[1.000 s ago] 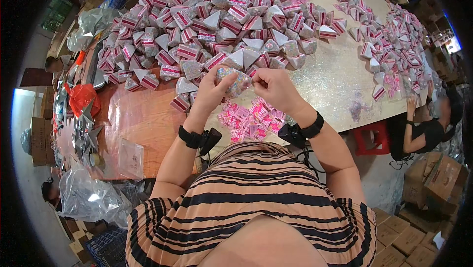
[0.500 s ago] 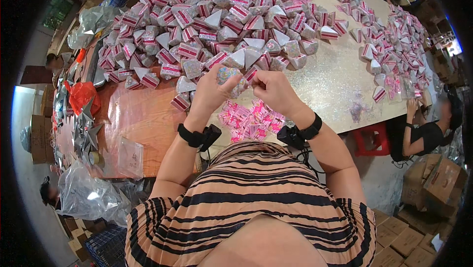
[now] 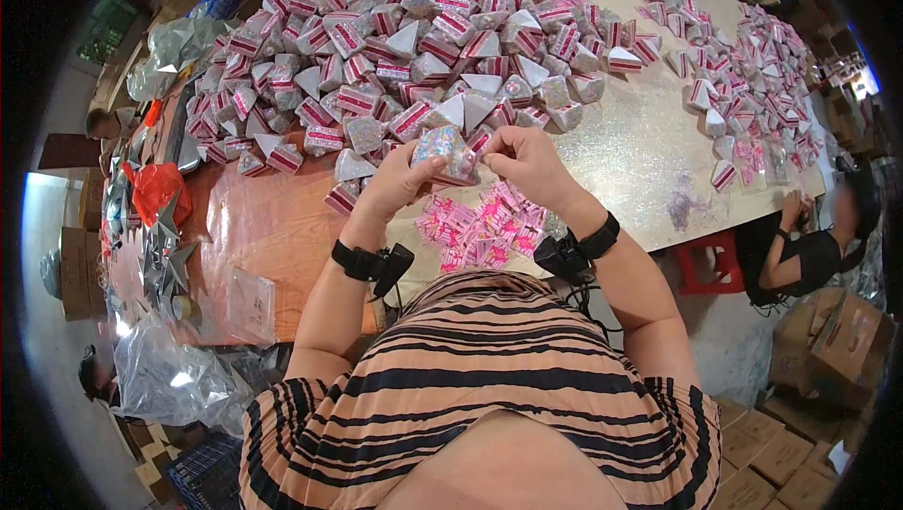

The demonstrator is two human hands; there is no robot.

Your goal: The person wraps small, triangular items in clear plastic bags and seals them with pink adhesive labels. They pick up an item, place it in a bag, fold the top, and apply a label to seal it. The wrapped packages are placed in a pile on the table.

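Both my hands hold one small glittery packet [image 3: 448, 150] just above the table's near edge. My left hand [image 3: 400, 181] grips its left side from below. My right hand [image 3: 527, 160] pinches its right top corner. A loose heap of small pink cards [image 3: 480, 226] lies on the table right under my wrists. Beyond my hands spreads a large pile of finished triangular packets [image 3: 414, 49] with pink and white bands. Each wrist wears a black strap with a small device.
A second spread of the same packets [image 3: 743, 96] covers the table's right side, where another person [image 3: 809, 237] sits low beside a red stool [image 3: 710, 261]. A red bag [image 3: 155, 185], silver stars [image 3: 165, 256] and clear plastic bags [image 3: 174, 374] crowd the left. Cardboard boxes [image 3: 847, 331] stand at right.
My hands stay in the same spot above the pink cards. The fingers have shifted slightly on the packet, turning it a little between them.
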